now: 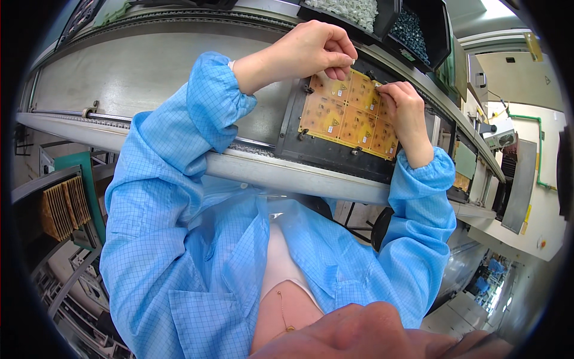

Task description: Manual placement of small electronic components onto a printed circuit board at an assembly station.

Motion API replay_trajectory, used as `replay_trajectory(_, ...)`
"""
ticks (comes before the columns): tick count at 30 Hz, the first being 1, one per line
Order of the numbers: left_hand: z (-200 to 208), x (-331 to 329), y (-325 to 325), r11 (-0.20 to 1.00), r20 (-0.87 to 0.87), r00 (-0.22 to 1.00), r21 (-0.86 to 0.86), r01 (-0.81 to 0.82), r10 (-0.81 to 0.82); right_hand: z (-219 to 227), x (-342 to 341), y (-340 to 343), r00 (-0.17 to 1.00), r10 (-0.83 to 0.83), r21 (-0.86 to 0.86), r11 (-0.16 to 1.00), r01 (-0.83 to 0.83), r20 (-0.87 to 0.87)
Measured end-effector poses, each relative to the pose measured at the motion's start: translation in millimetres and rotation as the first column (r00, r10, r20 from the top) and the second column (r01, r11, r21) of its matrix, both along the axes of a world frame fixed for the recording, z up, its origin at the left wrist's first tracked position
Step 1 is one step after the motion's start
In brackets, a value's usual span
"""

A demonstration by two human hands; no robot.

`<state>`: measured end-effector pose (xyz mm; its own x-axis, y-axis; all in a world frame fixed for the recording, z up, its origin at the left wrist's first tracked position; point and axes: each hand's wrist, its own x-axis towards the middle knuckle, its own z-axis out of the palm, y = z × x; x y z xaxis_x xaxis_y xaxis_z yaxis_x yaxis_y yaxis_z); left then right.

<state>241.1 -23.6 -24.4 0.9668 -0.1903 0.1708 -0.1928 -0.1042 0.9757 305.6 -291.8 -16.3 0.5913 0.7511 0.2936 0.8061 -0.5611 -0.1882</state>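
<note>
My left hand (320, 50) is raised over the far edge of a yellow circuit board panel (321, 113). Its thumb and fingers pinch a small white part (353, 61), too small to tell its kind. At the panel's far right side my right hand (405, 106) is closed, its fingertips together close above the board. Something tiny and pale may be between them, but I cannot make it out. The panel, divided into several like sections with dark marks and warning triangles, lies flat in a black carrier frame (289, 133) with small black clamps round it.
Beyond the panel stand a black bin of white parts (353, 11) and another of dark blue-grey parts (409, 36). A metal rail (287, 169) runs along the near side of the conveyor. At left, a rack holds several upright brown boards (64, 206).
</note>
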Motion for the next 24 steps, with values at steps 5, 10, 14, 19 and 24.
replay_trajectory(5,1,-3,3,1.000,0.045,0.999,0.027,-0.011,0.010,-1,-3,3,0.993,0.071,-0.103,0.993,-0.060,0.097)
replay_trajectory(10,4,-9,8,0.999,-0.059,0.997,0.037,-0.038,0.040,-2,6,-4,0.997,0.052,-0.002,0.999,-0.053,-0.048)
replay_trajectory(14,3,-11,9,1.000,-0.070,0.997,-0.015,-0.019,0.018,0,6,-5,0.994,0.031,0.021,0.999,-0.029,-0.104)
replay_trajectory(19,4,-14,11,0.992,0.008,0.998,0.116,0.056,-0.057,6,1,-4,0.999,0.028,0.041,0.999,-0.026,-0.030)
replay_trajectory(24,5,-21,16,0.942,0.123,0.978,0.314,0.121,-0.166,9,4,-5,0.999,0.010,0.002,1.000,-0.010,-0.046)
